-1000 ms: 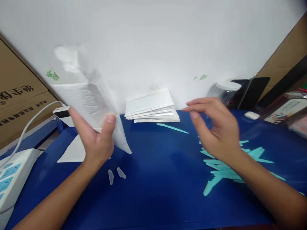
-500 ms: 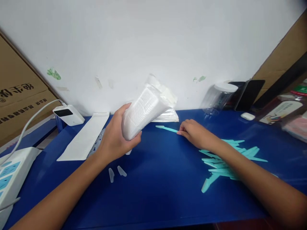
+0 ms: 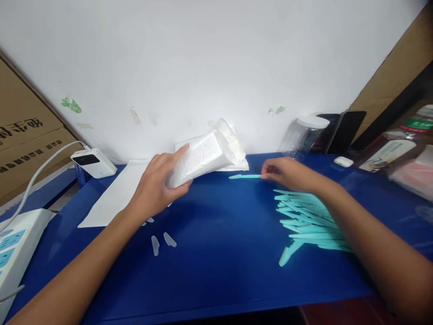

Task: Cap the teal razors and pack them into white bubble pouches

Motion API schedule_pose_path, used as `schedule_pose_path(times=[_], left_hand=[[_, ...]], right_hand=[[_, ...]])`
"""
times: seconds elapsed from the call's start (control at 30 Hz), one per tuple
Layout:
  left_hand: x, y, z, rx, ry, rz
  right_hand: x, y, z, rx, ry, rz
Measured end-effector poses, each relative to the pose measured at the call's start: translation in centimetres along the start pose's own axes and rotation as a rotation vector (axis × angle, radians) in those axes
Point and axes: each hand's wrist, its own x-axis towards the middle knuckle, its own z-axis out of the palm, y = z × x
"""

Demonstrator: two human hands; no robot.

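My left hand [image 3: 154,189] is closed round a clear plastic bag of white pouches [image 3: 206,153], holding it tilted just above the blue table top [image 3: 219,253]. My right hand [image 3: 287,174] pinches the end of a single teal plastic stick [image 3: 244,176] lying near the back of the table. A heap of several more teal sticks [image 3: 307,221] lies under my right forearm. A stack of flat white pouches [image 3: 237,164] sits against the wall behind the bag.
Two small clear caps [image 3: 161,243] lie near my left arm. A flat white pouch [image 3: 115,198], a white power bank [image 3: 94,162] and a power strip [image 3: 13,243] are at the left. A clear jar [image 3: 302,133], phone [image 3: 345,132] and earbud case [image 3: 343,161] stand at the back right.
My left hand carried the bag from the far left toward the middle and lowered it. My right hand dropped to the table and took the single teal stick by its end.
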Motion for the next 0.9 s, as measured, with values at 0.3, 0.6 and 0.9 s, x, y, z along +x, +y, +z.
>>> schedule_pose_path(times=[0.3,0.6,0.9], left_hand=[[1.0,-4.3,-4.4,0.108,0.153,-0.124],[-0.7,-12.2,-8.3,0.485,-0.258,-0.667],[-0.9,-11.8,-6.4,0.401,-0.513,-0.468]], right_hand=[[0.4,-1.2,2.2,-0.077,0.035,-0.122],[0.1,-1.4,1.9,-0.098,0.027,-0.096],[-0.2,-1.2,1.4,-0.106,0.016,-0.111]])
